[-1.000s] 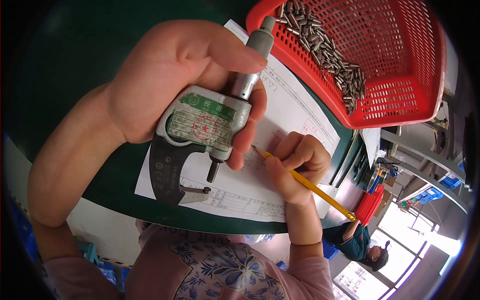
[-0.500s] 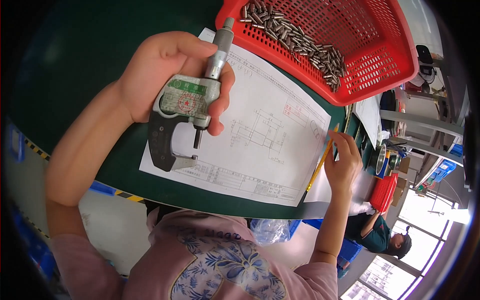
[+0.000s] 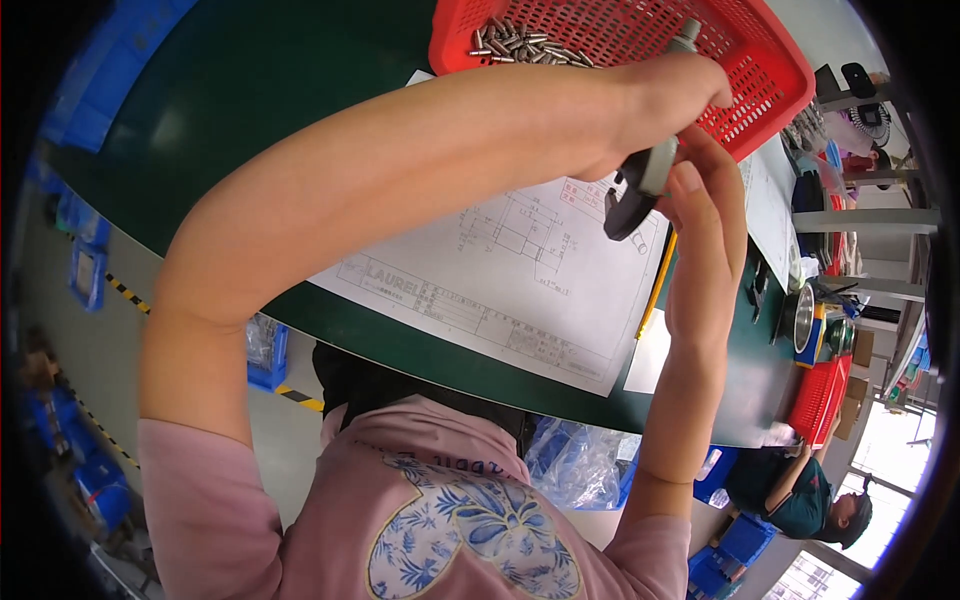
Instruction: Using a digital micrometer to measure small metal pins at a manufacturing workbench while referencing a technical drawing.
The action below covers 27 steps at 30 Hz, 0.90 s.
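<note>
While the left hand stays clamped round the micrometer, held above the desk's far right edge by the red basket, right hand fingers close on its frame. Likely rigid, dense, smooth metal: grip the frame, not the spindle. Pencil lies on the drawing.

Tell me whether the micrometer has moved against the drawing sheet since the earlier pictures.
Yes. The micrometer went from the drawing sheet's left part to its right edge, near the red basket.

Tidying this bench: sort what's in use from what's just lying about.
In use:
left hand and right hand, both on the micrometer
red basket of metal pins
drawing sheet

Lying about:
yellow pencil
blue bins
</note>
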Motion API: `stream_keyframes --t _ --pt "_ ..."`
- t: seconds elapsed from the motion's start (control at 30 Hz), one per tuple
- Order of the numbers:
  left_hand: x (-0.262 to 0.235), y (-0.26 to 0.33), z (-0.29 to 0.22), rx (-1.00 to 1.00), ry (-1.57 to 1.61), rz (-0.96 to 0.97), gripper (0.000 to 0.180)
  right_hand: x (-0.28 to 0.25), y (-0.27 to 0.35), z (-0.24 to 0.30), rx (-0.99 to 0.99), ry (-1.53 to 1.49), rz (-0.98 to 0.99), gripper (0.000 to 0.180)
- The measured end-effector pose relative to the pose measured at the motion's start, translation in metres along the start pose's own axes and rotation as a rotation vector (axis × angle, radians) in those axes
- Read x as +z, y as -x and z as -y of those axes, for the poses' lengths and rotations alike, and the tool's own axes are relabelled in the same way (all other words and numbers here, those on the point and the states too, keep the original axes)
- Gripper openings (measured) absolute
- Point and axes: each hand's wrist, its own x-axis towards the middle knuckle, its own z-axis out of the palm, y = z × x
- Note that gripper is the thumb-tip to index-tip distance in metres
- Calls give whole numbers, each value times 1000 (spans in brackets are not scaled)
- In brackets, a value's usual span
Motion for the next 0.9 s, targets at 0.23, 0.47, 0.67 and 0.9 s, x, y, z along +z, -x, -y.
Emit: stream_keyframes --t 0.23,0.47,0.67,0.9 --pt "29 -11 -6 -62 -78 185 23 -10 -3 -19 175 -316 -201 34" --pt "-31 -57 -36 -30 -1116 -94 26 -70 17 -40 218 -1149 125 38" --pt "-86 -79 26 695 -2035 -353 15 -83 27 -57 31 -1240 127 45" --pt "-89 -79 28 719 -2053 -291 14 -81 34 -67 74 -1333 149 45"
